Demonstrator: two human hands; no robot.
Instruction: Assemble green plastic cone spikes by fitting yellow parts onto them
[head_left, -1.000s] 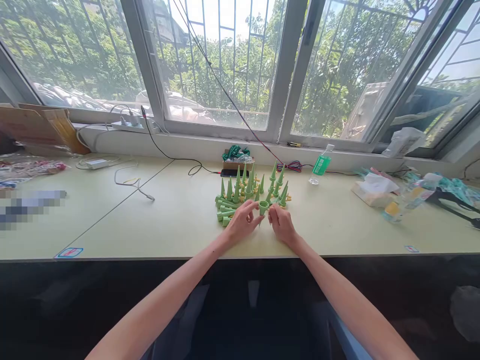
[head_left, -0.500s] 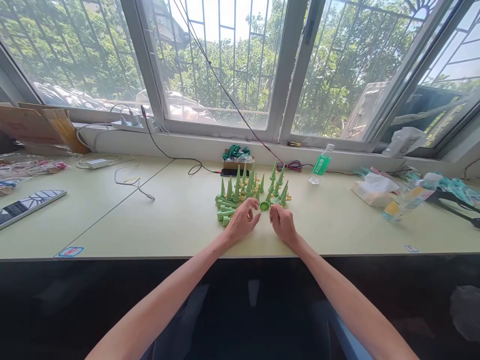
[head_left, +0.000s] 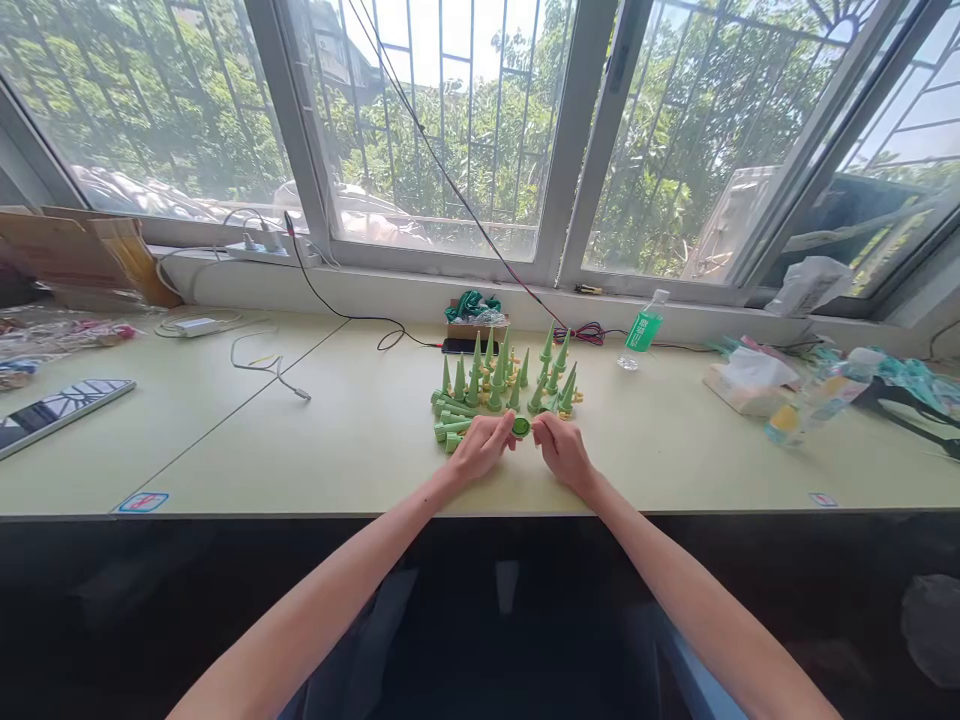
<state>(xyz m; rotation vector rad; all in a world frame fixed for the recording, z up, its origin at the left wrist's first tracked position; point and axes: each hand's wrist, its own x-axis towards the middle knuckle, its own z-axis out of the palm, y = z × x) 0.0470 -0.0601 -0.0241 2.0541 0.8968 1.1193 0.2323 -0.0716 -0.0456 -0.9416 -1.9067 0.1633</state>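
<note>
My left hand [head_left: 486, 446] is closed, its thumb and fingers pinching a green plastic watering spike [head_left: 520, 427] by its round, hollow end, which faces me. Just to the right, my right hand [head_left: 564, 447] is closed with its fingertips pressed together near that rim. Whatever it grips is too small or hidden to make out. Behind both hands stand several green cone-shaped spikes [head_left: 498, 378], points up, some with small yellow valves [head_left: 577, 397] at their bases. More green spikes [head_left: 450, 413] lie on their sides by my left hand, partly covered by it.
Behind the spikes are a black phone [head_left: 469, 346] and a small box of green material [head_left: 474, 310]. A green-labelled bottle [head_left: 643, 330] stands right of them. Farther right are a tissue box [head_left: 750, 382] and a tilted bottle [head_left: 817, 405]. Cables [head_left: 274, 366] lie on the left.
My left fingers have closed on the rim of the green spike, which has shifted slightly left and toward me. My right hand has moved slightly left and stays closed.
</note>
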